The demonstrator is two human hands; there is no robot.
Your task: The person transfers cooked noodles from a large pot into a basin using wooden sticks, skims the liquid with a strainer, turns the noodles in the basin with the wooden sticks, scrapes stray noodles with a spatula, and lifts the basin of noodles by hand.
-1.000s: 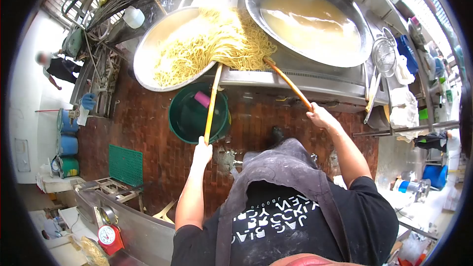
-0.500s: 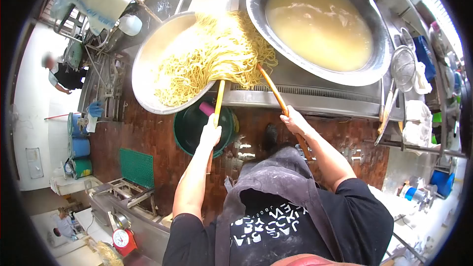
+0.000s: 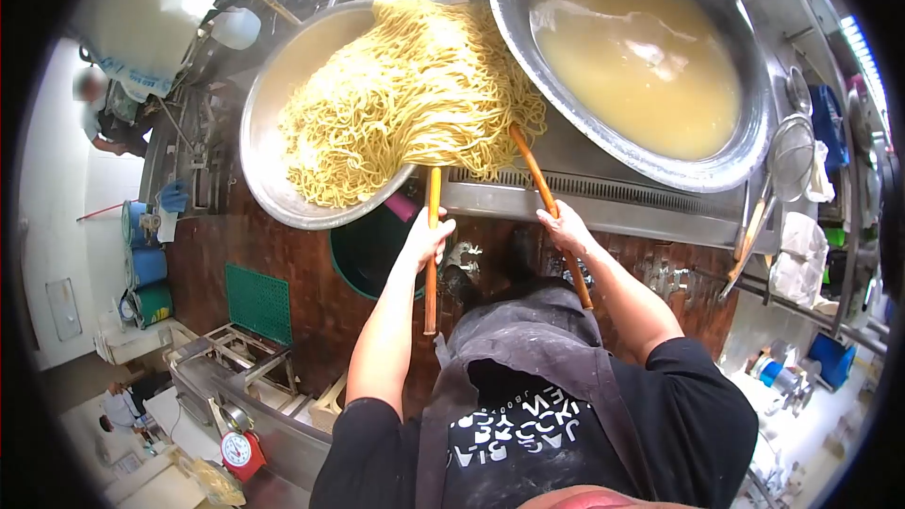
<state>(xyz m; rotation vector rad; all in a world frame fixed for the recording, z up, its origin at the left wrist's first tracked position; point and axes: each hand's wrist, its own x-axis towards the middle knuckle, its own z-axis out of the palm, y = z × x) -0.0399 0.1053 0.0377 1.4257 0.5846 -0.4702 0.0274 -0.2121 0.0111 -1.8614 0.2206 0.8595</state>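
My left hand [image 3: 428, 239] is closed around a long wooden stick [image 3: 431, 297], which points away from me with its far end hidden under yellow noodles [image 3: 396, 99]. Closed on a second wooden stick [image 3: 535, 172], my right hand [image 3: 567, 229] holds it at a slant, its far tip against the right edge of the noodles. The heap partly fills a wide pale metal bowl [image 3: 269, 118] and spills over the bowl's right side. To the right stands a large metal wok [image 3: 650, 168] of cloudy yellowish liquid.
A steel counter edge with a slotted grate [image 3: 603, 184] runs below the wok. Under the bowl is a dark green tub [image 3: 363, 259]. Strainers [image 3: 792, 155] hang at right. A green mat [image 3: 257, 303] and a red scale [image 3: 242, 452] are at left; a person [image 3: 104, 123] stands beyond.
My left hand has shifted right, and its stick now lies straighter. In view, the wok and right stick sit slightly farther right. Both hands keep their hold.
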